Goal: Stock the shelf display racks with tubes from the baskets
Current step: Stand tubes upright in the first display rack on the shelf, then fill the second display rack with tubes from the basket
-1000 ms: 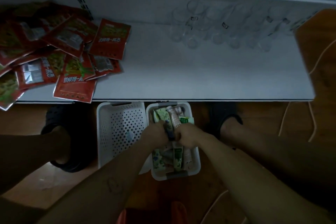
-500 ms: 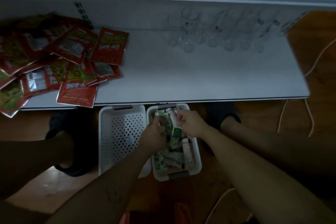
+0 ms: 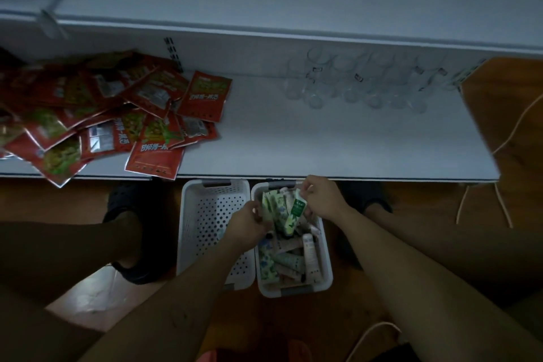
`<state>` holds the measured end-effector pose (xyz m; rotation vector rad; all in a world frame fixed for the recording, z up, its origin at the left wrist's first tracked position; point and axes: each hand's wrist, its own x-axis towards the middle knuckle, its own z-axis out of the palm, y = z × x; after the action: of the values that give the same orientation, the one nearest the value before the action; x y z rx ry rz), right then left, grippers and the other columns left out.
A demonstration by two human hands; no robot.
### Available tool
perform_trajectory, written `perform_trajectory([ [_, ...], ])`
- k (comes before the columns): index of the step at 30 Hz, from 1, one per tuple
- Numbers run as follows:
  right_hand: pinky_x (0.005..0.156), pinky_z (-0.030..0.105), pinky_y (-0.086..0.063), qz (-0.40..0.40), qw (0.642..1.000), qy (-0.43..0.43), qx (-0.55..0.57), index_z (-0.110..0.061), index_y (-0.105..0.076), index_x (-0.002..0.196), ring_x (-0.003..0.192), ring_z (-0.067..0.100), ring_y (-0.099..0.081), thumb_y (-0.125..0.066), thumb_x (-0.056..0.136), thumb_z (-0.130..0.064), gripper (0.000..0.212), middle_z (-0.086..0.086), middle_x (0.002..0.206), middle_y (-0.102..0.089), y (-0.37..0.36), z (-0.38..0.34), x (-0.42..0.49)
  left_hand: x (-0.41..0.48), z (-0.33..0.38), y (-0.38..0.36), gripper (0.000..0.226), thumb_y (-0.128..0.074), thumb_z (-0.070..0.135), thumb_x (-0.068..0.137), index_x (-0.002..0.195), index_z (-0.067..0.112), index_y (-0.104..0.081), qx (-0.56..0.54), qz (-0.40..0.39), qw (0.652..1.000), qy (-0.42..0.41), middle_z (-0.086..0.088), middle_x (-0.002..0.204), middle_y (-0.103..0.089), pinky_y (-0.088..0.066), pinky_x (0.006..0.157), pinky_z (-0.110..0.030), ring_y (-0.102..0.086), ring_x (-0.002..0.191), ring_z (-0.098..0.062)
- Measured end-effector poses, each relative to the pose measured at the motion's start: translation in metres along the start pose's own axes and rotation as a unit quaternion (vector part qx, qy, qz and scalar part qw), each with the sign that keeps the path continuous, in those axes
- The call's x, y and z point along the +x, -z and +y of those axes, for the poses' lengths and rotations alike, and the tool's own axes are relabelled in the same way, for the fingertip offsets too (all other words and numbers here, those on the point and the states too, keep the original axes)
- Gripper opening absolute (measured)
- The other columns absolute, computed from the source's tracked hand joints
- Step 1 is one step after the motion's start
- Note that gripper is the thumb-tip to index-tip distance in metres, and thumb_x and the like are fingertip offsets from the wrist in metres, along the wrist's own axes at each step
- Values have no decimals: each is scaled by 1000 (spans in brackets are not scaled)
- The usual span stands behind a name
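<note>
Shelf: white shelf (image 3: 323, 141) spans mid-frame; red packets (image 3: 117, 114) are heaped at its left, and clear holders (image 3: 361, 82) cluster at upper right, well apart from them.
Tubes: bundle of tubes (image 3: 285, 209) is held over the right basket (image 3: 326, 282) on the floor, long axes running roughly up the frame; more tubes lie loose below.
Left: left hand (image 3: 246, 226) grips the bundle's lower-left side.
Right: right hand (image 3: 323, 200) pinches its upper-right edge and is nearer the holders.
Path: the holders lie up-right of the bundle, beyond the shelf's front edge just above the hands; the lift probably has to clear that lip.
Beside: left basket (image 3: 188, 214) touches the right one.
</note>
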<state>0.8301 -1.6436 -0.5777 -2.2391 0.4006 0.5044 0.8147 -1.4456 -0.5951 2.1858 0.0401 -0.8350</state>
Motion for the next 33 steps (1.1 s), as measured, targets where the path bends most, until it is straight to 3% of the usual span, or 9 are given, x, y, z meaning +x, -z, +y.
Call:
perform_trajectory([
  [4,68,42,-57,18,999,-9,-44,-21,-52,70,65,28,-64,-52,90,-14,21,8,76,-63,7,6,-3,-3,-2,-7,38,-63,23,88,123,12,-52,113,-18,992,-56,-8,114,-60,-52,77,-33,-59,99,-25],
  [6,71,42,-56,10,997,-10,-71,-20,-54,69,68,27,-63,-51,89,-14,21,6,78,-63,5,9,-4,-2,-3,-10,27,-58,19,90,115,10,-59,243,-54,964,-91,-11,112,-59,-53,80,-37,-59,98,-26],
  [8,73,41,-56,-17,995,-11,-93,-16,-57,74,72,26,-62,-50,90,-15,17,7,83,-64,2,11,-5,-2,-6,-16,29,-56,16,89,118,12,-60,417,-94,890,-161,-12,117,-57,-49,89,-41,-53,109,-29],
  [11,68,32,-49,-47,993,-9,-104,-23,-53,70,79,22,-60,-50,92,-18,22,4,87,-61,-3,13,-4,-7,-7,-28,38,-58,17,89,127,12,-56,621,-103,729,-271,-11,127,-54,-34,102,-47,-42,121,-33],
  [14,67,27,-44,-54,992,-9,-115,-26,-54,71,78,20,-59,-52,90,-21,20,5,93,-65,-8,17,1,-5,-4,-36,43,-53,17,93,134,8,-46,660,-101,675,-312,-14,131,-53,-27,108,-52,-41,124,-34],
  [19,70,30,-48,-50,993,-5,-106,-19,-60,78,82,22,-61,-53,90,-19,14,7,96,-66,-9,20,5,0,0,-39,40,-48,14,95,135,8,-43,649,-94,675,-336,-17,130,-50,-35,100,-48,-41,119,-34],
  [27,71,34,-49,-12,995,11,-98,-8,-63,85,85,25,-62,-56,89,-15,10,6,89,-65,-7,24,8,8,-13,-40,55,-55,20,92,142,14,-32,623,-100,680,-374,-13,140,-47,-31,106,-50,-39,127,-33],
  [30,73,29,-46,-23,993,19,-116,-10,-65,99,94,23,-59,-67,82,-17,18,7,104,-64,-11,19,8,10,-11,-30,50,-65,23,82,129,21,-50,555,-37,725,-406,-7,121,-62,-40,95,-45,-53,108,-28],
  [33,83,26,-46,-50,991,30,-120,-13,-66,112,107,23,-57,-69,80,-19,33,4,118,-60,-19,13,7,10,-7,-12,44,-58,20,86,128,23,-45,436,-28,846,-307,-4,121,-58,-35,93,-39,-49,113,-27],
])
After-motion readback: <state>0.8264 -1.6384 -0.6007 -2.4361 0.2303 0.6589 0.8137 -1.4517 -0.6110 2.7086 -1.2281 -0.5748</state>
